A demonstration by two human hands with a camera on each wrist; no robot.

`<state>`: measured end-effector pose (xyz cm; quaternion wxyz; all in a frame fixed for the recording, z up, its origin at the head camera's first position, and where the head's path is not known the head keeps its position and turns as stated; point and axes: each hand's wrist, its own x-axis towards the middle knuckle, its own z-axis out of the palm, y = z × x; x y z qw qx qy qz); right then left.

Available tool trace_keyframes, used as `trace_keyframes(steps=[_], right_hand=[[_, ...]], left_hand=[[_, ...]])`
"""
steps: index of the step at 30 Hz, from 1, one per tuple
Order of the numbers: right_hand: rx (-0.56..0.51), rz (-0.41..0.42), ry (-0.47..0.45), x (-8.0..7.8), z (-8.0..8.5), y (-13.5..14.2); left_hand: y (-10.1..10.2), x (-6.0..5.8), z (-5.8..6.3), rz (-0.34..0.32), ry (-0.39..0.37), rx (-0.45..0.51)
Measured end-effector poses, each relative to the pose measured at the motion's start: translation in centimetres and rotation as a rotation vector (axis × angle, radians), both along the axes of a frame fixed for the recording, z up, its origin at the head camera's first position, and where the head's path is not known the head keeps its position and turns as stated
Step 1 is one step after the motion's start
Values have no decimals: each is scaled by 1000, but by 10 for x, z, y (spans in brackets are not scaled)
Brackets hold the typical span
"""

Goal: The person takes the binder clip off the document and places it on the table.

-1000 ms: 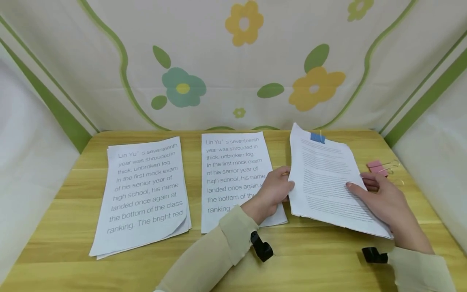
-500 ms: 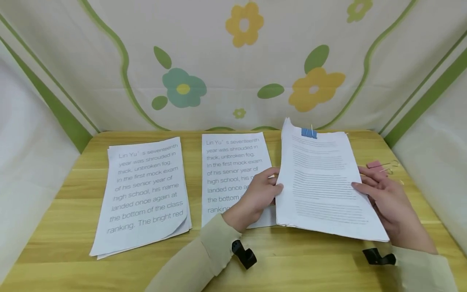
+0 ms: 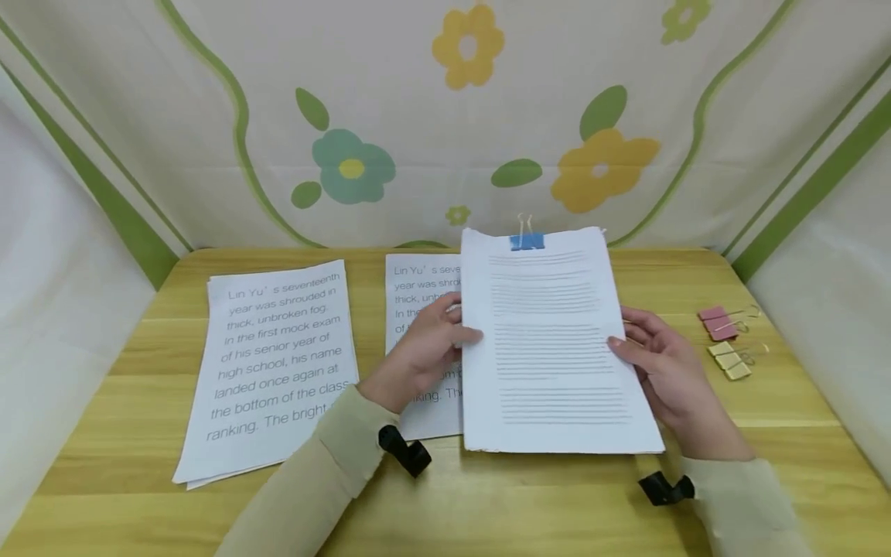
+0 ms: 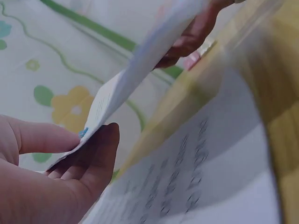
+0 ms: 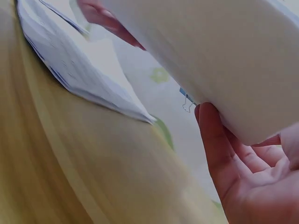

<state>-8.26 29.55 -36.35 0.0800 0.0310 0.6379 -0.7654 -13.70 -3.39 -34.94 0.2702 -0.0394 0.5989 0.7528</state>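
Note:
A stack of printed paper is held up off the table, with a blue binder clip on its top edge. My left hand pinches the stack's left edge, thumb on the printed face and fingers behind. On the opposite edge my right hand grips it the same way. In the left wrist view the stack is seen nearly edge-on between thumb and fingers. The right wrist view shows the back of the stack and the wire handles of the clip.
Large-print sheets lie behind and left of the held stack, partly covered by it. Another pile of large-print paper lies farther left. A pink binder clip and a yellow binder clip rest on the wooden table at right.
Both hands have carried the clipped stack leftward, and it now stands straighter and overlaps the middle sheets. The yellow clip, mostly hidden before, has come into view.

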Motion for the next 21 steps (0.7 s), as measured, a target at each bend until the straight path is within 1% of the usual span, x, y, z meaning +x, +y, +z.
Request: trace_keyframes(steps=[2, 5, 8, 12, 15, 18, 21], right_hand=[[35, 7, -11, -4, -1, -15], [80, 22, -31, -11, -3, -38], [106, 53, -55, -18, -5, -59], [128, 101, -63, -24, -8, -84], [133, 136, -55, -25, -10, -96], [141, 153, -50, -23, -12, -103], [168, 149, -58, -20, -14, -107]], left_hand=[[-14, -8, 1, 45, 8, -34], [-35, -19, 1, 130, 10, -86], [-55, -28, 1, 214, 1, -101], [-79, -37, 1, 305, -13, -61], [-93, -40, 2, 368, -14, -18], [-101, -40, 5, 407, -11, 26], [-103, -40, 6, 423, -20, 62]])
